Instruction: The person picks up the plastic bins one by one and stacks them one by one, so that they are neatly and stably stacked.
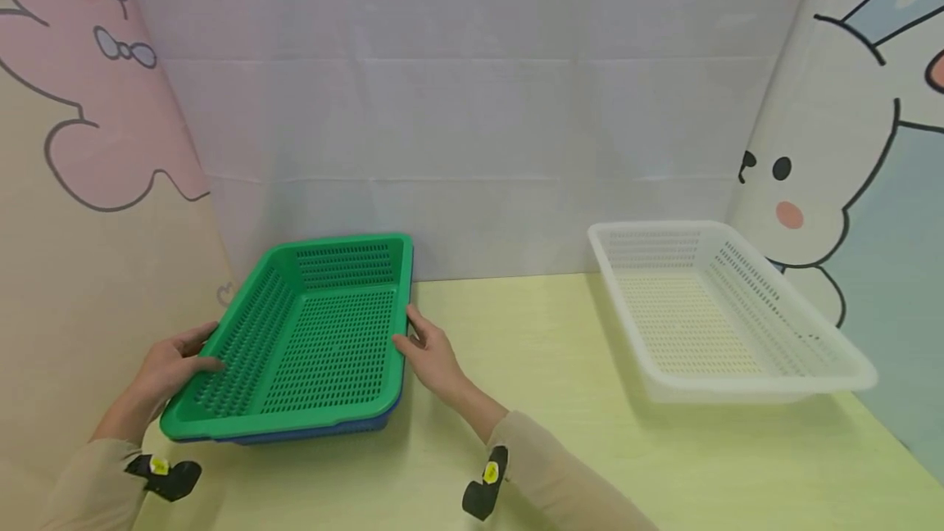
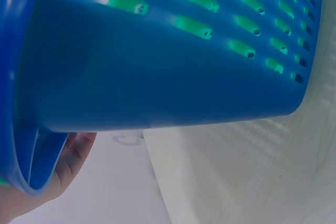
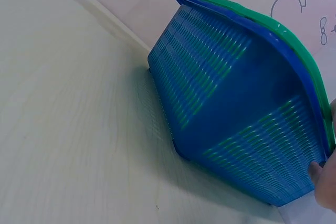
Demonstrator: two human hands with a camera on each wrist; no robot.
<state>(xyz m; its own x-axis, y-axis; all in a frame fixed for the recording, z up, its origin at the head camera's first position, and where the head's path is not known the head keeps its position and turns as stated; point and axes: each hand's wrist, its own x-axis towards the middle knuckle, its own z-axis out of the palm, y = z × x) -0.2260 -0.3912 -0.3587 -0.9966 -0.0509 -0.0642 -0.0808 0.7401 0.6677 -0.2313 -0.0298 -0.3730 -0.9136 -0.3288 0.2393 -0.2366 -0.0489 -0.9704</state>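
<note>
Left hand [image 1: 173,363] is gripping the left rim and right hand [image 1: 431,355] is pinching the right rim of the green basket [image 1: 310,334], which is sitting nested in the blue basket [image 3: 247,129] near the bench's [image 1: 531,400] back-left corner. Both forearms are reaching forward, wrists low. Lifting cleanly probably means keeping fingers on the green rim only, pulling evenly; white basket [image 1: 723,310] is sitting well apart, at the right edge.
</note>
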